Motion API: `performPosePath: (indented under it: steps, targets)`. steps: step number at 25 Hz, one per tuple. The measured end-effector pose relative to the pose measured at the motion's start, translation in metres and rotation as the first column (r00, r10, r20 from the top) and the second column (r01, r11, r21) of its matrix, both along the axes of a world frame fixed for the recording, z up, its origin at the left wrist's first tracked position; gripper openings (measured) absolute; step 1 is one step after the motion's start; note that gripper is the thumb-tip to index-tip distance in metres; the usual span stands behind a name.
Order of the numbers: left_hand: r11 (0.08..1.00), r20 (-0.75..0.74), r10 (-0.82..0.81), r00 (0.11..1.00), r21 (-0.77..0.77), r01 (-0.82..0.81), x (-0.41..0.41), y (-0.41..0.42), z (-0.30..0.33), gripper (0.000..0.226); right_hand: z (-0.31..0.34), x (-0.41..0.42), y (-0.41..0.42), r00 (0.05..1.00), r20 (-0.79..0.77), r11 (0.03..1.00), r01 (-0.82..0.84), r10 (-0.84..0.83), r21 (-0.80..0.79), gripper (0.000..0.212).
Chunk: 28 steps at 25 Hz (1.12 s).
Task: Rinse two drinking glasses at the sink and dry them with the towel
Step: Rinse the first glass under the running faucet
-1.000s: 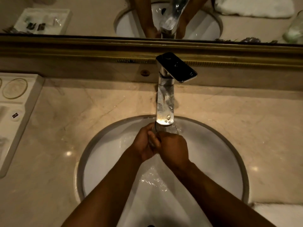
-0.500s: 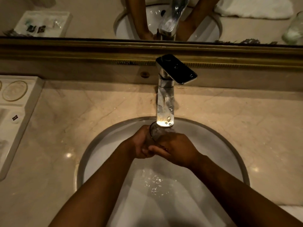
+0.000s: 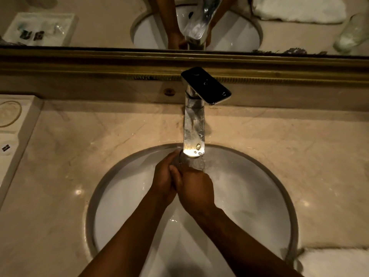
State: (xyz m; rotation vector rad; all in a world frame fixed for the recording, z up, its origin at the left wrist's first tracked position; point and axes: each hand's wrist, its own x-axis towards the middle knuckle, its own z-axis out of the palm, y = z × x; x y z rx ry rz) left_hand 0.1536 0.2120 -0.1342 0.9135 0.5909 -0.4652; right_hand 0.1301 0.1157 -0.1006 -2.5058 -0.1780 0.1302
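Note:
A clear drinking glass [image 3: 196, 162] sits right under the chrome faucet spout [image 3: 194, 134], with water running over it into the white round sink [image 3: 259, 196]. My left hand [image 3: 163, 176] grips the glass from the left. My right hand [image 3: 194, 188] wraps it from the right and front, its fingers overlapping my left hand. Most of the glass is hidden by both hands. A white towel [image 3: 335, 262] lies on the counter at the bottom right. A second glass appears only as a reflection [image 3: 353, 31] in the mirror at the top right.
The faucet's dark flat lever [image 3: 206, 85] points right, above the spout. A white tray [image 3: 14, 136] with round coasters stands on the marble counter [image 3: 79, 156] at the left. A gold-framed mirror [image 3: 99, 23] runs along the back wall.
Both hands have kept turning the glass under the running water. My right hand has shifted from lying across the front of the glass to a more upright grip close against my left hand.

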Motion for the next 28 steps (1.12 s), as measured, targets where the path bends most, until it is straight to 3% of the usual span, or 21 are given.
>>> performPosePath:
  steps: [4, 6, 9, 11, 13, 16, 18, 21, 23, 25, 28]
  targets:
    - [0.988, -0.089, -0.145, 0.985, 0.039, 0.149, 0.009, 0.012, 0.007, 0.041, 0.007, 0.01, -0.016, 0.963, 0.06, 0.965, -0.263, 0.262, 0.0, 0.048]
    - [0.944, -0.25, -0.304, 0.919, 0.052, 0.327, 0.018, 0.022, 0.01, 0.034, 0.007, 0.018, -0.033, 0.88, 0.135, 0.89, -0.452, 0.455, -0.051, 0.037]
    - [0.828, -0.401, -0.474, 0.784, 0.099, 0.552, 0.021, 0.031, 0.011, 0.053, 0.003, 0.025, -0.051, 0.803, 0.154, 0.814, -0.58, 0.575, -0.016, 0.037]
    - [0.858, -0.379, -0.455, 0.806, 0.054, 0.51, 0.019, 0.028, 0.02, 0.065, 0.002, 0.028, -0.051, 0.819, 0.16, 0.829, -0.559, 0.552, 0.0, 0.04]
    - [0.935, -0.307, -0.34, 0.889, -0.007, 0.355, 0.021, 0.018, 0.021, 0.064, 0.0, 0.026, -0.044, 0.86, 0.223, 0.885, -0.464, 0.459, -0.029, 0.037]
    - [0.991, -0.149, -0.119, 0.982, -0.07, 0.11, 0.01, 0.007, 0.007, 0.057, 0.007, 0.018, -0.024, 0.971, 0.083, 0.973, -0.219, 0.224, -0.066, 0.04]
    - [0.994, -0.103, 0.011, 0.995, -0.107, -0.022, 0.002, 0.001, -0.005, 0.029, 0.008, 0.011, -0.011, 0.997, 0.007, 0.992, -0.078, 0.079, -0.097, 0.047]
    - [0.987, -0.061, 0.094, 0.994, -0.128, -0.102, -0.003, -0.007, -0.019, 0.044, 0.006, 0.004, -0.004, 0.999, -0.029, 0.998, 0.013, -0.015, -0.06, 0.05]
    - [0.992, -0.068, 0.059, 0.996, -0.111, -0.066, 0.001, -0.007, -0.01, 0.031, 0.004, 0.006, -0.01, 0.998, 0.03, 0.996, -0.057, 0.059, -0.069, 0.052]
    - [0.993, -0.138, -0.097, 0.986, -0.081, 0.086, 0.012, 0.001, 0.002, 0.022, 0.005, 0.01, -0.024, 0.964, 0.099, 0.969, -0.244, 0.247, -0.036, 0.049]
    - [0.934, -0.389, -0.338, 0.857, -0.023, 0.358, 0.026, 0.016, 0.015, 0.023, 0.0, 0.016, -0.049, 0.835, 0.25, 0.867, -0.498, 0.49, -0.035, 0.039]
